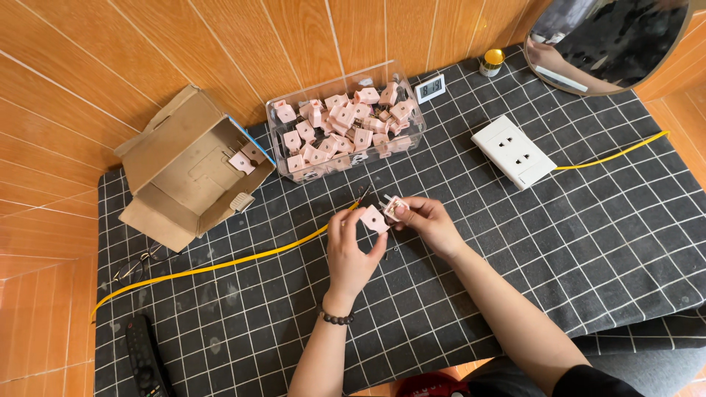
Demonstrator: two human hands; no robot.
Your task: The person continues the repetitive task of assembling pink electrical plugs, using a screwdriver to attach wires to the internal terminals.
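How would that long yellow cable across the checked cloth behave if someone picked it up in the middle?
The thin yellow cable would probably droop either side, since it already lies in loose curves on the dark checked cloth. It looks light. One end seems to run to the white socket plate, which might get tugged along.

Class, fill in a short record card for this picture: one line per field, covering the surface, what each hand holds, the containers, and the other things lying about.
Surface: black cloth with white grid
Left hand: pinches a pink plug half
Right hand: holds a second plug part, touching the first
Cable: yellow cable runs up to the hands
Clear tub: full of pink plug pieces
Cardboard box: open, on its side, few pieces inside
Other things: white socket plate, small digital clock, remote control, round mirror
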